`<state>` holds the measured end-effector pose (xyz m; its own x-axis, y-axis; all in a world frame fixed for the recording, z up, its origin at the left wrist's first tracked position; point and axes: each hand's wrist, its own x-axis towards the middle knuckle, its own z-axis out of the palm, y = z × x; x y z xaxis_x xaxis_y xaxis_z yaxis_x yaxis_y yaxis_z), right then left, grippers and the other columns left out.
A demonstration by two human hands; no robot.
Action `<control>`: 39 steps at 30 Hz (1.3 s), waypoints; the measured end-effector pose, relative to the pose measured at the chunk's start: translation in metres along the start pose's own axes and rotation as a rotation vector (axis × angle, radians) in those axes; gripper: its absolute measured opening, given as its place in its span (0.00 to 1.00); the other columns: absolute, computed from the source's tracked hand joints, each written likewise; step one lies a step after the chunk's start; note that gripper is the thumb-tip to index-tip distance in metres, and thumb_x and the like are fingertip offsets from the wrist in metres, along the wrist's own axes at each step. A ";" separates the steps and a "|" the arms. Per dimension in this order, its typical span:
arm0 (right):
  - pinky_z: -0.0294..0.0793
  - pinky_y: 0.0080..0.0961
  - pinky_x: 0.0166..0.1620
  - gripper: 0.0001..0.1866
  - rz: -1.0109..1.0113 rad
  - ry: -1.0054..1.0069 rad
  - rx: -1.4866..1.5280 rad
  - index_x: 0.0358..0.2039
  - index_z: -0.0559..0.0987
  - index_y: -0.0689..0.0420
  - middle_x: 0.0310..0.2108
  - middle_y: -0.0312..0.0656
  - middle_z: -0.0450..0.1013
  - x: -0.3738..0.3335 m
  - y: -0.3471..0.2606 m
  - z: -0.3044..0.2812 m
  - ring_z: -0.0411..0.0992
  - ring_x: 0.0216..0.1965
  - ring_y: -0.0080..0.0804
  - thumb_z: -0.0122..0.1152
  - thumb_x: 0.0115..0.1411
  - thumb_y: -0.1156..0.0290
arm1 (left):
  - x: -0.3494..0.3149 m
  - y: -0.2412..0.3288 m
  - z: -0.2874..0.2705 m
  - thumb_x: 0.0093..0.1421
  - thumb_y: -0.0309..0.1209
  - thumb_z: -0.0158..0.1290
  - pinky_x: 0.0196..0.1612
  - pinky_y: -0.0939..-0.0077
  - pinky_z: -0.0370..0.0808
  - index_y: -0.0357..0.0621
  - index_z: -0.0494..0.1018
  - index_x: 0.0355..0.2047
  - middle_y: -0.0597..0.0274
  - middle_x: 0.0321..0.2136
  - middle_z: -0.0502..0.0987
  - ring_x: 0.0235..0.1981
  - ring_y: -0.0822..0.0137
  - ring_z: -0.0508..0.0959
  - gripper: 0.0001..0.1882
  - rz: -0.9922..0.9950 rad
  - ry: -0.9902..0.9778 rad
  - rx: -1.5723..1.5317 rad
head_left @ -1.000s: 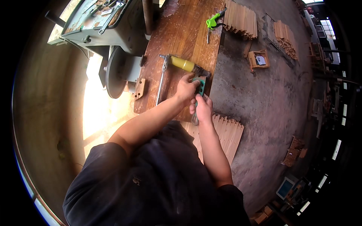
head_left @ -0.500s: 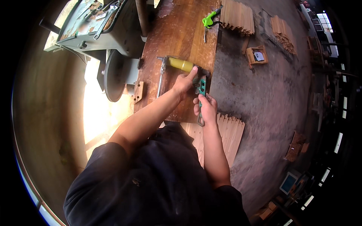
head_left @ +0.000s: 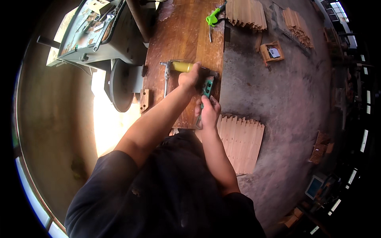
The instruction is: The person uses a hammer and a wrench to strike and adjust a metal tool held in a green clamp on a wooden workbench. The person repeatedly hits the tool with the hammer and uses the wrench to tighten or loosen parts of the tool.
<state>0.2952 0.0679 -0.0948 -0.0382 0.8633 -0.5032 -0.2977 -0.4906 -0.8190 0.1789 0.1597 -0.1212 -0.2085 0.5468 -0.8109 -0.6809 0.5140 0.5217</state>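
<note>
On the wooden bench (head_left: 190, 35) lies a grease gun (head_left: 179, 66) with a yellow barrel, a metal head at its left end and a dark right end. My left hand (head_left: 189, 77) is closed around the barrel, covering its middle. My right hand (head_left: 209, 110) grips the handle of a green wrench (head_left: 207, 88) with slots in it and a loop at its lower end. The wrench's upper end is at the gun's dark right part; whether its jaws bite there I cannot tell.
A green air blow gun (head_left: 212, 19) lies at the bench's far end. Left of the bench stand a disc sander (head_left: 122, 85), a drilled wood block (head_left: 144, 100) and a tool-covered machine top (head_left: 85, 29). Notched boards (head_left: 242, 139) and a wooden box (head_left: 272, 52) are on the right.
The view has shifted slightly. Both hands and the wrench have moved a little left, and my left thumb now lies differently over the barrel, with more of it covered.
</note>
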 end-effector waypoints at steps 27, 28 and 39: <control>0.66 0.22 0.19 0.07 0.132 -0.043 -0.045 0.40 0.78 0.62 0.26 0.41 0.75 -0.002 -0.052 -0.026 0.67 0.15 0.23 0.58 0.67 0.71 | -0.006 -0.010 0.000 0.66 0.42 0.60 0.35 0.60 0.82 0.33 0.75 0.44 0.52 0.36 0.82 0.32 0.59 0.83 0.21 0.048 0.024 -0.175; 0.69 0.21 0.23 0.13 0.156 -0.080 -0.012 0.47 0.78 0.65 0.29 0.45 0.77 0.001 -0.054 -0.034 0.68 0.17 0.24 0.55 0.68 0.70 | -0.006 -0.011 0.000 0.65 0.43 0.61 0.35 0.60 0.82 0.33 0.75 0.44 0.52 0.36 0.82 0.32 0.59 0.82 0.22 0.042 0.024 -0.178; 0.85 0.37 0.52 0.18 -0.292 -0.004 -0.122 0.51 0.74 0.77 0.49 0.58 0.76 -0.041 -0.097 -0.019 0.82 0.46 0.40 0.57 0.71 0.72 | 0.001 -0.013 -0.002 0.66 0.43 0.61 0.38 0.64 0.82 0.33 0.77 0.44 0.53 0.38 0.84 0.33 0.59 0.84 0.21 0.017 -0.021 -0.202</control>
<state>0.3438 0.0779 -0.0006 0.0283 0.9701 -0.2410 -0.1796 -0.2323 -0.9559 0.1857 0.1521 -0.1292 -0.2085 0.5689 -0.7955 -0.8046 0.3627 0.4702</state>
